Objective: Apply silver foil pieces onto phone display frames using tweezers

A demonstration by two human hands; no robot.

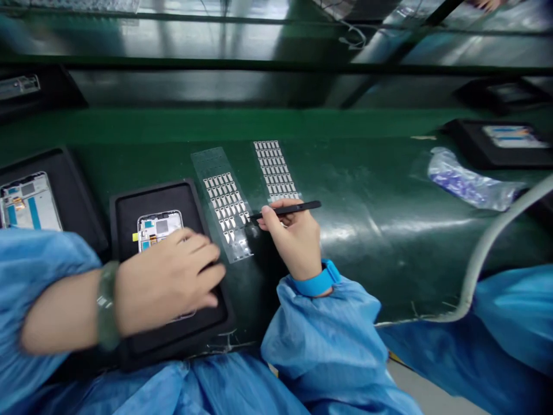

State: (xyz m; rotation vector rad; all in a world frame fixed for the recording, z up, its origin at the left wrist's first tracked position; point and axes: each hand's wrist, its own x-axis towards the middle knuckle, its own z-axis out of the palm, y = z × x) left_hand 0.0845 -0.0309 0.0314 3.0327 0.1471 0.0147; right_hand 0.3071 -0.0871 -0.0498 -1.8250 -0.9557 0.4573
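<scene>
My right hand [300, 242] grips black tweezers [305, 207] between thumb and fingers. Their tip points left, at the lower right of a clear sheet [213, 161] carrying rows of small pale pieces. Whether the tip has hold of a piece is too small to tell. A second sheet of such pieces [275, 167] lies just beyond this hand. My left hand [168, 282], fingers apart and slightly blurred, hovers over a phone frame [161, 223] and hides its lower part. That frame, with a yellow tab at its left edge, lies in a black tray [123, 213].
At far left, another black tray [73, 196] carries a phone frame [30, 199]. On the right are a tray with a phone frame [514, 137], a clear plastic bag with purple contents [469, 178] and a thick pale hose [488, 236]. A blue sleeve [514, 311] shows beside me.
</scene>
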